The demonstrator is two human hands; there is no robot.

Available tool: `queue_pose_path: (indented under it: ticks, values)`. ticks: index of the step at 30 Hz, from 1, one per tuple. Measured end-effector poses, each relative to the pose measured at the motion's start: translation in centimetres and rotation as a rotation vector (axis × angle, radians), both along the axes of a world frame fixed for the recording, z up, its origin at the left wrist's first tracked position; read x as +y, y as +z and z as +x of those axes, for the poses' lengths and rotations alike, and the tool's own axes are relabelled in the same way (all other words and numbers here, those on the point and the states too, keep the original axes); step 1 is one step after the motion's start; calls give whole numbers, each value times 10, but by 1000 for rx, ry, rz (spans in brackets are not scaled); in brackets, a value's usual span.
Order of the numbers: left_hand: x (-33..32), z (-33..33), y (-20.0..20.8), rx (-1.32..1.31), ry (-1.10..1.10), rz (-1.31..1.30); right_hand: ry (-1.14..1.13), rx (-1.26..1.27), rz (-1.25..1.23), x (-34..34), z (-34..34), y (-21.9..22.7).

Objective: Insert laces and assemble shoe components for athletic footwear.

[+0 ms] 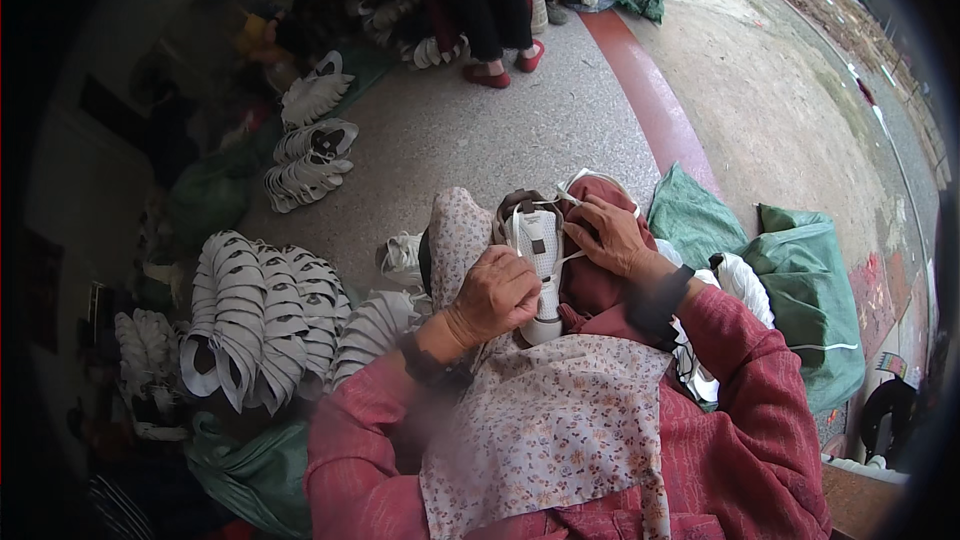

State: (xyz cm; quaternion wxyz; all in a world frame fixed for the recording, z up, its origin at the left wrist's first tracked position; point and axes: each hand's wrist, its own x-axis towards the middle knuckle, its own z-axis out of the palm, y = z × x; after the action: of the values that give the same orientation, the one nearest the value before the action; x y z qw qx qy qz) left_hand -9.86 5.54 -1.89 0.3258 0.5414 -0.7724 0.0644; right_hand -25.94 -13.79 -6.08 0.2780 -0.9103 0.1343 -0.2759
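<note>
A white mesh shoe upper [538,240] with a brown collar lies lengthwise on my lap, between my knees. My left hand [495,292] is closed at its left side, the fingertips turned inward. What those fingers hold, if anything, is hidden. Across the shoe, my right hand [607,237] pinches a white shoelace [572,257] close to the eyelets. More white lace loops over my red-clad right knee [600,187]. A flowered apron [550,400] covers my lap below the shoe.
Stacked rows of white shoe uppers [262,315] stand on the floor at left, with smaller stacks [310,165] farther off. Green sacks [805,290] lie at my right, and another green sack [250,475] at lower left. A person in red shoes [487,74] stands ahead.
</note>
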Motion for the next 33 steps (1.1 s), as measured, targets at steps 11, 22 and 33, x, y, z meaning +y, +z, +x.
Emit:
queue_pose_path:
  ticks: [11,22,33]
  values:
    - [10,20,-29,-83,198,195,153,84,31,-11,23,33]
    - [32,41,-18,215,-209,462,544,350,-149,21,68,52]
    - [43,30,-12,212,-289,524,492,420,-119,15,74,73]
